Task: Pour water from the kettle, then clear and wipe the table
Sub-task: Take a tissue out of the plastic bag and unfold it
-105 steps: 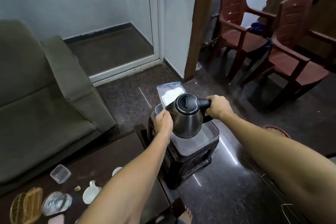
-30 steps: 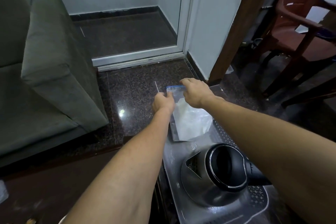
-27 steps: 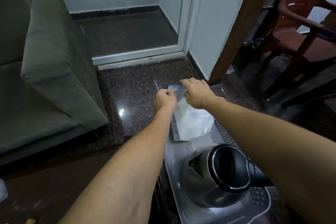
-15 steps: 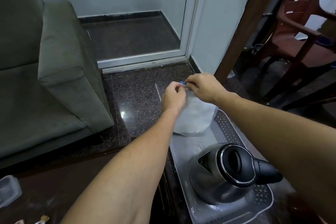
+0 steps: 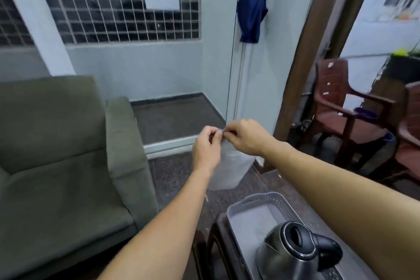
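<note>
Since half a second ago the plastic bag (image 5: 229,170) has come up off the tray (image 5: 256,196) and now hangs in the air, clear of it, and the view has tipped upward. The bag hangs directly below both hands, its top edge caught between them and its lower end over the dark floor beyond the tray's far rim. Left hand (image 5: 206,150): fingers curled, thumb and fingertips pinching the top edge of the bag. Right hand (image 5: 244,137): likewise curled, pinching the same edge just beside the left, the fingertips of the two hands nearly meeting. Bag: translucent, whitish, slack, with a sliver of blue strip showing at the top between the fingertips; contents cannot be told. Kettle (image 5: 293,254): steel body, black lid and handle, upright on the near end of the grey tray, well apart from both hands. Green sofa (image 5: 56,166) at left.
</note>
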Action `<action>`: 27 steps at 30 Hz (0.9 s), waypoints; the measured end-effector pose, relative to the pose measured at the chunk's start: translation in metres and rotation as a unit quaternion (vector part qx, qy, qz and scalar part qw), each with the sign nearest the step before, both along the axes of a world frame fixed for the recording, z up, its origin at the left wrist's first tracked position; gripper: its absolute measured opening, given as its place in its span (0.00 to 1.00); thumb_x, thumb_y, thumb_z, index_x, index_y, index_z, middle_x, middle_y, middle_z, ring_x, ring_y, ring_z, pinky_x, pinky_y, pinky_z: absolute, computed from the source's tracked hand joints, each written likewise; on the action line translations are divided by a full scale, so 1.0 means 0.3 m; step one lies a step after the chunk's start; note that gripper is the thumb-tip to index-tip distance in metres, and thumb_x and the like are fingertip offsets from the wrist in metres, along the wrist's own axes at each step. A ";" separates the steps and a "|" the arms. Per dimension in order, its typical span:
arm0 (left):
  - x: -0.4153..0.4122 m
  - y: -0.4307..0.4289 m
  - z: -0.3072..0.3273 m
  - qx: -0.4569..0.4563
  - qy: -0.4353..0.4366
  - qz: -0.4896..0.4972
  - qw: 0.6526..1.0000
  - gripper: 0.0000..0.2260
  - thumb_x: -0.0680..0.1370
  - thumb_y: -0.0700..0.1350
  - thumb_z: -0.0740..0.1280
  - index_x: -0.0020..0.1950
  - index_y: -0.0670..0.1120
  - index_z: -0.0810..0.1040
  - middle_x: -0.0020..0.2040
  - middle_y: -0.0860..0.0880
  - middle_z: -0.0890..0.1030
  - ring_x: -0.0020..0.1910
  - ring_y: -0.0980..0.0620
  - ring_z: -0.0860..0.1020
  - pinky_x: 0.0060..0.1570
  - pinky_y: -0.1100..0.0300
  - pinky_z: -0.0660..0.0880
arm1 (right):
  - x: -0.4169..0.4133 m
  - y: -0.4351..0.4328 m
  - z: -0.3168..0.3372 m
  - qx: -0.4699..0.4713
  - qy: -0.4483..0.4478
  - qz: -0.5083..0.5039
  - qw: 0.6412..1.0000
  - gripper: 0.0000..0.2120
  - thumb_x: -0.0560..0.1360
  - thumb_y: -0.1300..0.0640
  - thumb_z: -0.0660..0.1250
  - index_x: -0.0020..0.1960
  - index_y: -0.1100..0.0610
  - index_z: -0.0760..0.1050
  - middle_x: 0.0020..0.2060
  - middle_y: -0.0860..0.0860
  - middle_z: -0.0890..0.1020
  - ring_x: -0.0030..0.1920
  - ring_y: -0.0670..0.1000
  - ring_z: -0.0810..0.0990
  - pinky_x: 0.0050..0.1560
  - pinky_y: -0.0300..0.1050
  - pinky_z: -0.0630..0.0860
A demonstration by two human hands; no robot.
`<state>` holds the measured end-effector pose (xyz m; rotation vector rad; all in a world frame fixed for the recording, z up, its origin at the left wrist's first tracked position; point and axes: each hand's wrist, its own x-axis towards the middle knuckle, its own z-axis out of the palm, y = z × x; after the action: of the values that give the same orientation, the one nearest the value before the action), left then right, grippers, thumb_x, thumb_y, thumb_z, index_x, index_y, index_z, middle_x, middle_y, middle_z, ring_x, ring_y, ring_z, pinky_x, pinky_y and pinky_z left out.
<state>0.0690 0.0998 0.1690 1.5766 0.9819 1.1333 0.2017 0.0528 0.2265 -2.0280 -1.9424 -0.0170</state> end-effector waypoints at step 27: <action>-1.311 -0.293 1.040 0.119 -0.043 0.143 0.982 0.07 0.84 0.45 0.65 0.48 0.45 0.78 0.40 0.52 0.81 0.35 0.64 0.76 0.38 0.70 0.73 | -1.282 -0.203 1.052 0.124 -0.046 0.177 0.975 0.11 0.80 0.53 0.62 0.50 0.53 0.84 0.42 0.52 0.87 0.43 0.58 0.82 0.49 0.51 0.76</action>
<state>-0.3243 0.0119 0.4811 1.5890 1.0697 1.5537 -0.1830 -0.0080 0.5421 -1.5301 -2.2083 -0.2603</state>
